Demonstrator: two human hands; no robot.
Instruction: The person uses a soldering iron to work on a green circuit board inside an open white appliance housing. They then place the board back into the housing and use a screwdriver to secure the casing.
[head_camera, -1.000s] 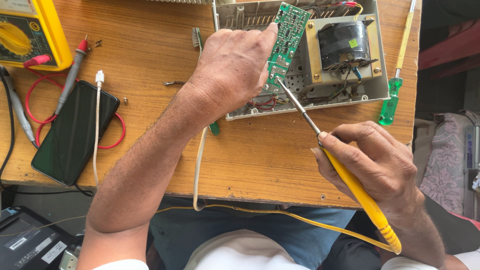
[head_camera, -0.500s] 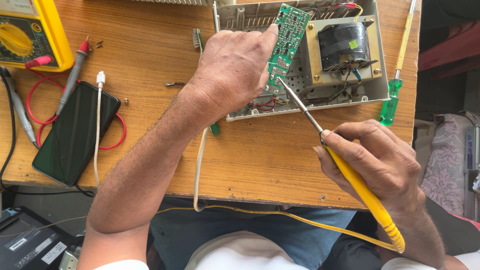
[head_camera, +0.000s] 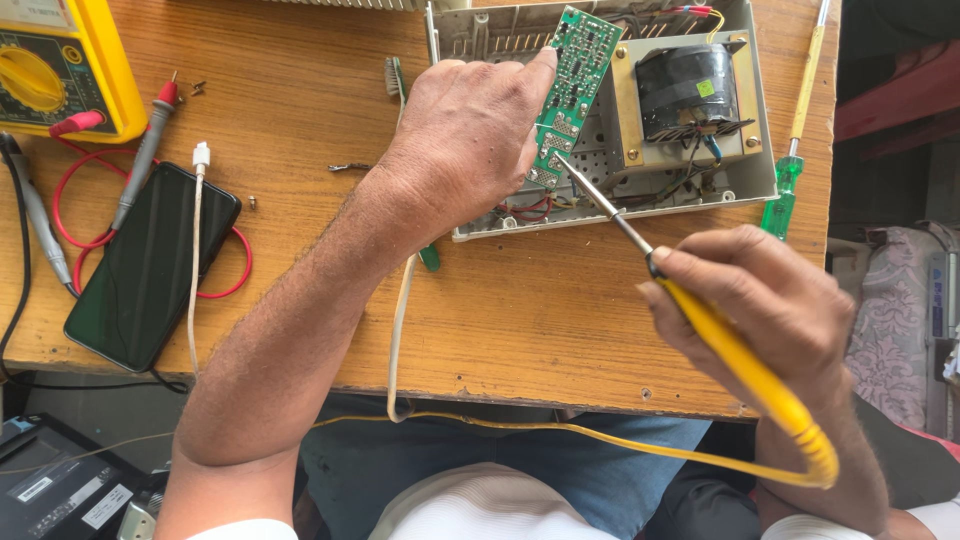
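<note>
At upper centre of the frame, the left hand (head_camera: 470, 140) pinched a green circuit board (head_camera: 572, 85) upright in an open grey casing (head_camera: 750, 185) on the bench (head_camera: 300, 130), while the right hand (head_camera: 760, 310), fingers clamped on a yellow soldering iron (head_camera: 740, 365), touched its tip to the board's lower edge, apparently mid-solder, needing steadiness.

bare desk (head_camera: 300, 150) mid-left, transformer (head_camera: 690, 95) blocking casing (head_camera: 745, 190)

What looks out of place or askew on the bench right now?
The green circuit board stands tilted up out of the open casing, held by the left hand. A few small screws lie loose on the table. Nothing looks spilled or damaged.
</note>
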